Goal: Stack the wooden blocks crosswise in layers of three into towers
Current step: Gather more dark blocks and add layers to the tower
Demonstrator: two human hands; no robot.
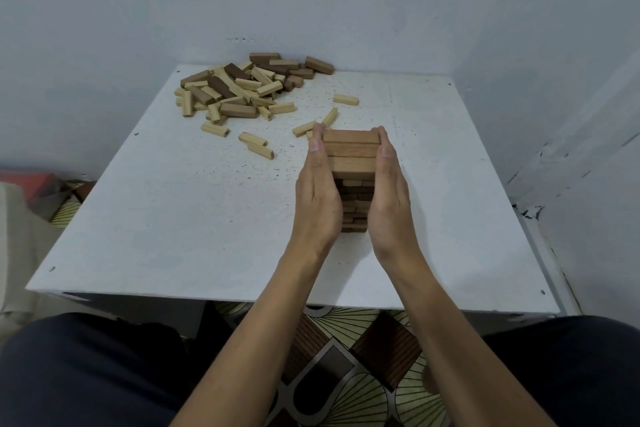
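While the white table [173,218] spreads wide under both forearms, most of its bare top lies to the left of the fingers and on their near side. Far beyond the fingertips and off to their left, well apart from them, a pile [239,87] of loose pale and dark wooden blocks sits at the table's back edge.

Between the two sets of fingers stands the tower [349,153]. Its top layer is three light brown blocks running across from one hand to the other, and the stacked layers below show in the gap between the wrists.

The left hand [317,194] lies flat against the tower's left face, its fingers [317,139] straight and together. The right hand [388,191] does the same on the right face, its fingers [381,135] straight too. Both press the sides, curled round nothing.

Two stray blocks [329,116] lie just beyond the left fingertips. One is further back, and three more are near, out to the left.
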